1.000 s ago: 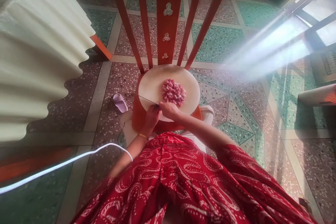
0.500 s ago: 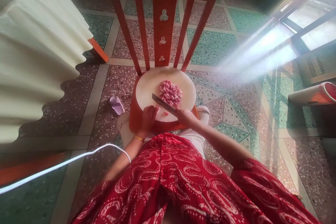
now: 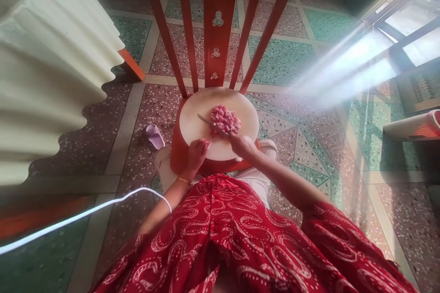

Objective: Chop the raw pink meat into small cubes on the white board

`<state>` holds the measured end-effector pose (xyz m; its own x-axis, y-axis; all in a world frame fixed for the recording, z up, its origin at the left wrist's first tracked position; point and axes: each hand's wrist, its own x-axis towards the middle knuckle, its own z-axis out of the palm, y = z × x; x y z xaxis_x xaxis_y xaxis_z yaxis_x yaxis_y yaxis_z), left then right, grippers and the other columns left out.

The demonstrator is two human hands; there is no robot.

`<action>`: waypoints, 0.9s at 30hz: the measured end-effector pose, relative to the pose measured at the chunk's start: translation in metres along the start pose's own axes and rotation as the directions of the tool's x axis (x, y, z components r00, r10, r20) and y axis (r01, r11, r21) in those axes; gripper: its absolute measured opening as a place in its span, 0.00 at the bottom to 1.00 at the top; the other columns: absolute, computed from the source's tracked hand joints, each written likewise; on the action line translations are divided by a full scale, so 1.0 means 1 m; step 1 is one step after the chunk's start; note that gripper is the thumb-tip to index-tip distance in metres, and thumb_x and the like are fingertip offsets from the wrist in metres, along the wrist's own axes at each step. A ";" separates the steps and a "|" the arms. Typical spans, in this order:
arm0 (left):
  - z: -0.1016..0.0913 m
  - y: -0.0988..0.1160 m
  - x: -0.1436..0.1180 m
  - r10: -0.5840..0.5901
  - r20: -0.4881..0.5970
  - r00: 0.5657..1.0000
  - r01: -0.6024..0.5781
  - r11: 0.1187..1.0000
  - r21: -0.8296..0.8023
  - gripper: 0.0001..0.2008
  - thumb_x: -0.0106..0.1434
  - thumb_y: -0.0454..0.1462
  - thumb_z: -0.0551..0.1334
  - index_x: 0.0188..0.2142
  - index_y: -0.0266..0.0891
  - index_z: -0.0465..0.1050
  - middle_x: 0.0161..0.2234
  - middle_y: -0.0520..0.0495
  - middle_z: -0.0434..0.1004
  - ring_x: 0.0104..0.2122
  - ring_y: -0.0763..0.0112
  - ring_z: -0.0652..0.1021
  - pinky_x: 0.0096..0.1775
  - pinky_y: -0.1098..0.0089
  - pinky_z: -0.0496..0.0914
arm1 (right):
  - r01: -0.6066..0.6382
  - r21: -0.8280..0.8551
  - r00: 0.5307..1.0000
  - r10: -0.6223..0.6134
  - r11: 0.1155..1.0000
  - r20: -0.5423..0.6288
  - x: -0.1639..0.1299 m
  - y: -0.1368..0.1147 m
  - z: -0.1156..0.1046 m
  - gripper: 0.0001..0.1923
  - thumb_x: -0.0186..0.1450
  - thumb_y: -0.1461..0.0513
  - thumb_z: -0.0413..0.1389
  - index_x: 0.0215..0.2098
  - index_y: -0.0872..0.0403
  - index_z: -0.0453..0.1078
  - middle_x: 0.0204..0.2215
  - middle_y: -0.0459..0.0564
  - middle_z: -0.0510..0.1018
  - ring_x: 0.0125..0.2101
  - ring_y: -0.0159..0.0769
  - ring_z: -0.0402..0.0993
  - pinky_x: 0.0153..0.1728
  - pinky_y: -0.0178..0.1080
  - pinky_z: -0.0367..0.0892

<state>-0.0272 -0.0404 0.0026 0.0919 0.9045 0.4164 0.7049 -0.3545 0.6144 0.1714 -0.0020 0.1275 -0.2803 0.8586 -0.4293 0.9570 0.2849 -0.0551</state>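
Right grip (image 3: 243, 146): clamping the knife (image 3: 213, 125)
Left grip (image 3: 197, 153): apparently pinching meat (image 3: 206, 142)
Likely step: dicing
Next: calling for steady pinch

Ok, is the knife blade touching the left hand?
Apart. The head view shows a strip of the pale round board between the knife blade and the left hand.

Pink chopped meat (image 3: 227, 117) is heaped on a pale, round board (image 3: 249, 121). A knife (image 3: 207, 121) is held slantwise at its near edge.
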 end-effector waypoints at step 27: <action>0.002 0.003 -0.002 -0.012 0.047 0.999 0.012 1.000 0.001 0.12 0.66 0.38 0.52 0.43 0.39 0.71 0.42 0.42 0.73 0.44 0.64 0.72 0.46 0.61 0.69 | 0.015 0.011 0.982 -0.017 1.000 0.186 -0.024 -0.025 0.016 0.13 0.69 0.61 0.41 0.49 0.51 0.61 0.32 0.53 0.78 0.33 0.40 0.76 0.29 0.35 0.65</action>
<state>-0.0243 -0.0432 0.0020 0.1166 0.9187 0.3773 0.7064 -0.3438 0.6187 0.1556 -0.0363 0.1249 -0.2779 0.7592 -0.5885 0.9532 0.2937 -0.0712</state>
